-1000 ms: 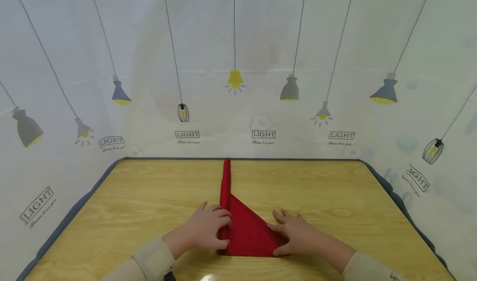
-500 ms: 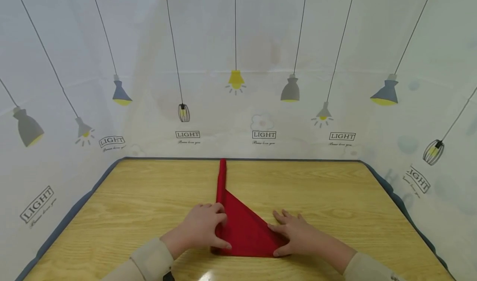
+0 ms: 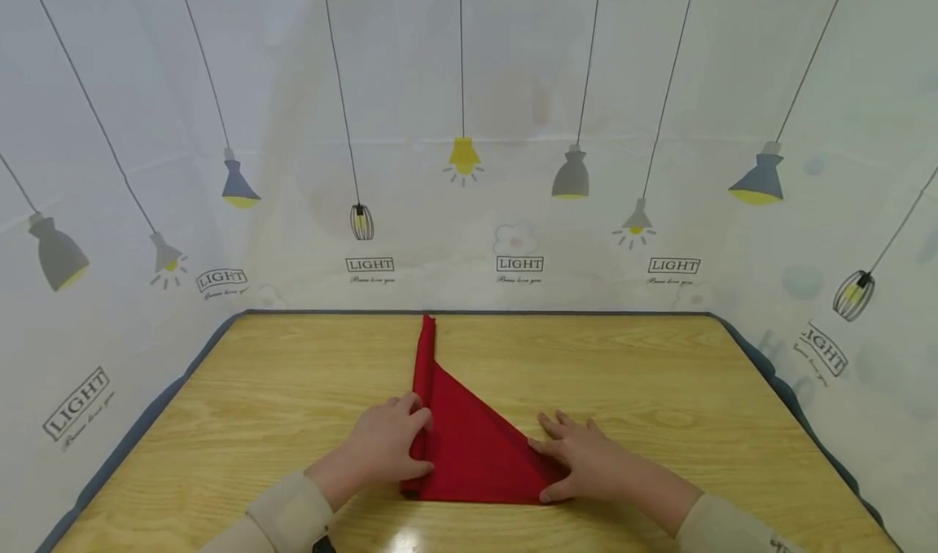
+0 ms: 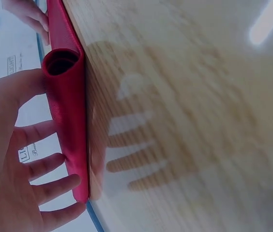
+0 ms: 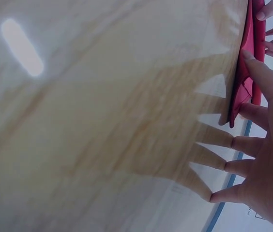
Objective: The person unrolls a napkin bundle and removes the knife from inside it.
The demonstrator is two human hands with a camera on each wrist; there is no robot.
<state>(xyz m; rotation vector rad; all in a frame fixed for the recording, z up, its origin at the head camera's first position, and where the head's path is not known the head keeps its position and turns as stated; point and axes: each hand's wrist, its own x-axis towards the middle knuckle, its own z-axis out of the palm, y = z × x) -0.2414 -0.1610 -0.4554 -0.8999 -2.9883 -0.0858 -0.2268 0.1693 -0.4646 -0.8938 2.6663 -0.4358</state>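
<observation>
A red cloth (image 3: 476, 447) lies on the table, its left side wound into a long roll (image 3: 423, 366) and its right part flat, tapering to a corner. My left hand (image 3: 384, 443) rests over the roll's near half, fingers spread along it. In the left wrist view the hollow end of the roll (image 4: 63, 62) shows, with the left thumb beside it and the fairly straight fingers touching its side. My right hand (image 3: 597, 463) presses the flat part's right corner with thumb and index finger. Its other fingers are spread on the wood in the right wrist view.
The wooden table (image 3: 696, 398) has a dark blue edge (image 3: 586, 314). White sheeting (image 3: 469, 64) printed with hanging lamps and lettering surrounds it at the back and sides. A light reflects off the tabletop near me.
My left hand and the roll have shifted left in steps, and the flat red area between the hands has grown wider. My right hand has stayed at its corner.
</observation>
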